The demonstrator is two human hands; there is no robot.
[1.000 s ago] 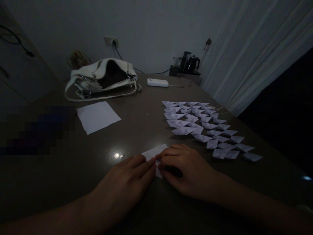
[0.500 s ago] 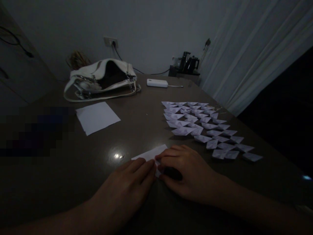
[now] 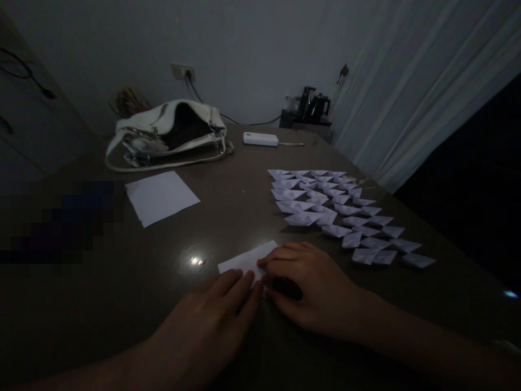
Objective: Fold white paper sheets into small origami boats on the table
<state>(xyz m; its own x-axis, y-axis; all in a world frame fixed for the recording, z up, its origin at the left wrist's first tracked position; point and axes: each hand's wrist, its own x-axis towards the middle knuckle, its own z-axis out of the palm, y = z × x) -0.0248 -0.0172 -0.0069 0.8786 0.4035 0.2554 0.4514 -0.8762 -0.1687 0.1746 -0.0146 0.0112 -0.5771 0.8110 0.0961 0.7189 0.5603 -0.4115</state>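
A small white folded sheet of paper (image 3: 244, 259) lies on the dark table in front of me, its right and near parts covered by my fingers. My left hand (image 3: 215, 312) rests on its near left part, fingers stretched out and a little apart, pressing it down. My right hand (image 3: 305, 288) is closed at the right end, thumb and index finger pinching the paper; the exact grip is shadowed. To the right stand several white folded paper boats (image 3: 303, 218) in close rows. Flat white paper squares (image 3: 163, 198) lie at the left.
A white handbag (image 3: 166, 133) sits open at the back left. Behind the boats is a white power bank (image 3: 260, 139) with a short cable. A black kettle (image 3: 318, 108) stands at the far end, beside a pale curtain (image 3: 378, 92).
My left fingers have drawn slightly back and spread, so more of the folded paper shows. The right hand stays nearly in place, still pinching.
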